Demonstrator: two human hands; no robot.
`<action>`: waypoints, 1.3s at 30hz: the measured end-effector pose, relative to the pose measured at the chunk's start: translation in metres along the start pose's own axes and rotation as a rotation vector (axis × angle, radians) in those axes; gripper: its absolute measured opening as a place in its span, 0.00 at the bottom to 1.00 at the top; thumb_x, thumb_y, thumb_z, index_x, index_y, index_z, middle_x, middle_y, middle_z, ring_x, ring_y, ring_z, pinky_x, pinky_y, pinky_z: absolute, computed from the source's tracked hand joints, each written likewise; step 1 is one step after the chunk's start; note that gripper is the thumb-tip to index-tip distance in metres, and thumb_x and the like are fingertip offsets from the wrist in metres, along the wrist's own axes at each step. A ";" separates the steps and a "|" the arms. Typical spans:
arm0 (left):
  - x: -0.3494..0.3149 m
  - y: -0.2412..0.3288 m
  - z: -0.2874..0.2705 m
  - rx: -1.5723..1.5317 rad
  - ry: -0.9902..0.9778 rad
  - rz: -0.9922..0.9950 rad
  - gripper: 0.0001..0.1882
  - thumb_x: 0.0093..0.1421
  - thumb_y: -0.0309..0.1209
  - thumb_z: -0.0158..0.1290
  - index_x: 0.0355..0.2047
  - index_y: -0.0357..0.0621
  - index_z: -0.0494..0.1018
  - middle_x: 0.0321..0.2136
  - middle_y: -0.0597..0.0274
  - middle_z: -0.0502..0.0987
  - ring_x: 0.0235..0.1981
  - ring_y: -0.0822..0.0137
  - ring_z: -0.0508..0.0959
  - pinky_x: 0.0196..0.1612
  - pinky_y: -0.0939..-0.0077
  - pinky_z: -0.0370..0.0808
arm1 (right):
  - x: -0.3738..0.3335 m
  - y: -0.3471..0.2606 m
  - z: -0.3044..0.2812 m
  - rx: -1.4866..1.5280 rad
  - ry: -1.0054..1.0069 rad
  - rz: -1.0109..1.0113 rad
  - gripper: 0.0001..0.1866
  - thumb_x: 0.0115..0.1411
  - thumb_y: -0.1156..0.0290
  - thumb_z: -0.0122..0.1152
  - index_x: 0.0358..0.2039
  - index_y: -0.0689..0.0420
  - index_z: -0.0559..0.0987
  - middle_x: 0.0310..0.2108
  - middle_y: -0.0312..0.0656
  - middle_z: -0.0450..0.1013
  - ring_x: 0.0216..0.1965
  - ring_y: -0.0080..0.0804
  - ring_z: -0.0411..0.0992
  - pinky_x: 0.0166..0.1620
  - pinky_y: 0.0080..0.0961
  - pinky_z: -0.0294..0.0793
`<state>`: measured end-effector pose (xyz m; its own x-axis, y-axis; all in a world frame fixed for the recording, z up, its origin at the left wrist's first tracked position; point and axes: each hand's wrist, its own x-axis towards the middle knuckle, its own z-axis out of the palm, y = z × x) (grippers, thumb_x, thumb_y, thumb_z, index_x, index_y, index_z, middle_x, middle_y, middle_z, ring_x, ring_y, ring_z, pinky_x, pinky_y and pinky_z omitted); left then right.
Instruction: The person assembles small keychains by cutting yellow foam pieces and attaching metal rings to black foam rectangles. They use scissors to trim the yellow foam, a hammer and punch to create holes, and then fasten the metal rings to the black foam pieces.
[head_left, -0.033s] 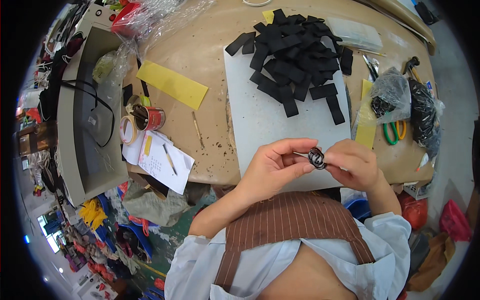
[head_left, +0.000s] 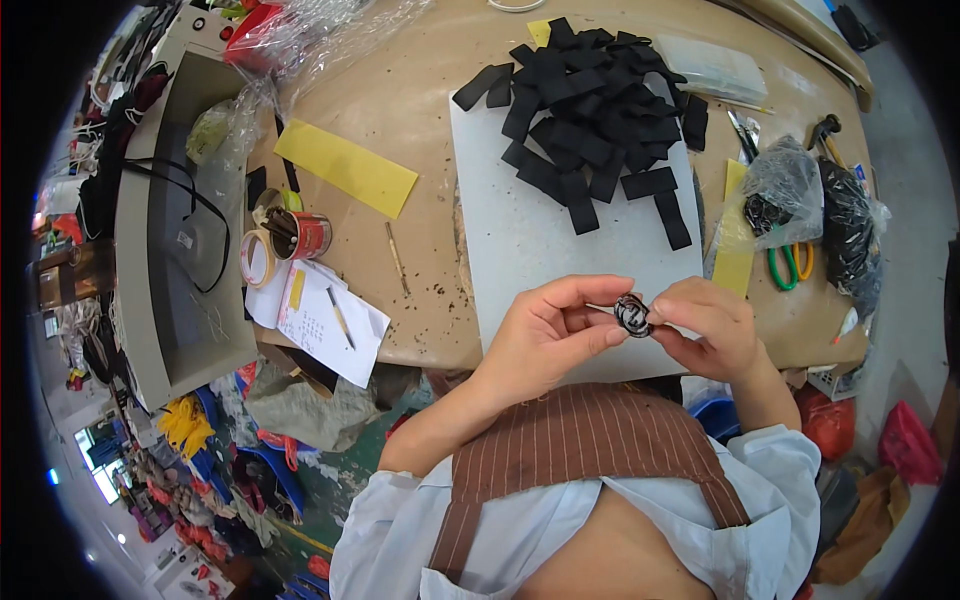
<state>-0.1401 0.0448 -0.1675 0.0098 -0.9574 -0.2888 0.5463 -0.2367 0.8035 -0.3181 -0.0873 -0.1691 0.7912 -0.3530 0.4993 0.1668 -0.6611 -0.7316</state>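
Note:
Over the near edge of the table, both hands pinch a small round cluster of dark, glossy loops (head_left: 632, 315), perhaps buckles or rings. Thumb and forefinger of my left hand (head_left: 560, 325) close on its left side. My right hand (head_left: 708, 325) grips its right edge with bent fingertips, which hide part of it. Beyond the hands, a heap of short folded black straps (head_left: 590, 110) lies on a pale grey board (head_left: 555, 250). One strap (head_left: 670, 218) rests at the heap's near right corner.
Left on the table are a yellow strip (head_left: 345, 168), a red tin (head_left: 313, 236), a tape roll (head_left: 257, 258), a pen on paper (head_left: 341, 318) and a thin wooden-handled tool (head_left: 398, 259). At right lie green-and-orange-handled scissors (head_left: 782, 270), a clear plastic bag (head_left: 790, 185) and a hammer (head_left: 825, 130).
The cluster of loops has turned slightly between my fingers and shows more of its face. Both hands stay almost in place.

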 end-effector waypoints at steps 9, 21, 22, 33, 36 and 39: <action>-0.003 -0.017 -0.005 0.326 0.113 0.223 0.11 0.59 0.17 0.53 0.43 0.35 0.71 0.47 0.55 0.75 0.43 0.72 0.78 0.46 0.81 0.76 | 0.007 0.005 0.012 0.053 -0.008 0.037 0.16 0.44 0.78 0.72 0.37 0.56 0.81 0.35 0.42 0.75 0.34 0.35 0.76 0.36 0.25 0.76; -0.005 -0.014 -0.010 0.360 0.256 0.045 0.19 0.58 0.21 0.57 0.51 0.34 0.71 0.44 0.53 0.76 0.40 0.70 0.79 0.44 0.79 0.77 | 0.002 0.006 0.034 0.084 0.003 0.325 0.08 0.50 0.79 0.68 0.32 0.59 0.79 0.37 0.42 0.73 0.33 0.33 0.75 0.34 0.24 0.75; -0.006 -0.015 -0.013 0.471 0.254 0.117 0.20 0.57 0.21 0.58 0.50 0.35 0.72 0.44 0.54 0.76 0.40 0.69 0.80 0.43 0.78 0.77 | 0.002 0.005 0.034 0.094 -0.024 0.345 0.07 0.50 0.79 0.67 0.31 0.59 0.79 0.37 0.41 0.73 0.32 0.33 0.75 0.33 0.24 0.75; -0.011 -0.029 -0.016 0.749 0.303 0.331 0.15 0.52 0.19 0.60 0.42 0.40 0.79 0.42 0.55 0.79 0.41 0.67 0.79 0.45 0.76 0.77 | 0.003 0.004 0.031 0.154 -0.147 0.426 0.05 0.51 0.79 0.66 0.30 0.60 0.78 0.36 0.41 0.72 0.32 0.34 0.73 0.34 0.25 0.73; -0.011 -0.030 -0.017 0.712 0.302 0.265 0.12 0.52 0.18 0.60 0.39 0.41 0.81 0.41 0.55 0.80 0.41 0.66 0.79 0.44 0.76 0.77 | -0.001 0.006 0.034 0.166 -0.146 0.432 0.06 0.51 0.79 0.66 0.30 0.60 0.78 0.36 0.40 0.72 0.32 0.32 0.74 0.34 0.24 0.74; -0.012 -0.029 -0.018 0.690 0.304 0.222 0.12 0.53 0.18 0.60 0.38 0.41 0.81 0.41 0.55 0.80 0.42 0.66 0.79 0.44 0.76 0.77 | -0.004 0.007 0.036 0.170 -0.133 0.442 0.07 0.51 0.78 0.67 0.31 0.60 0.79 0.36 0.40 0.73 0.32 0.31 0.74 0.35 0.23 0.74</action>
<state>-0.1412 0.0659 -0.1969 0.3412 -0.9305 -0.1335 -0.1377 -0.1900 0.9721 -0.2991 -0.0664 -0.1925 0.8743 -0.4806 0.0683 -0.1172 -0.3456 -0.9311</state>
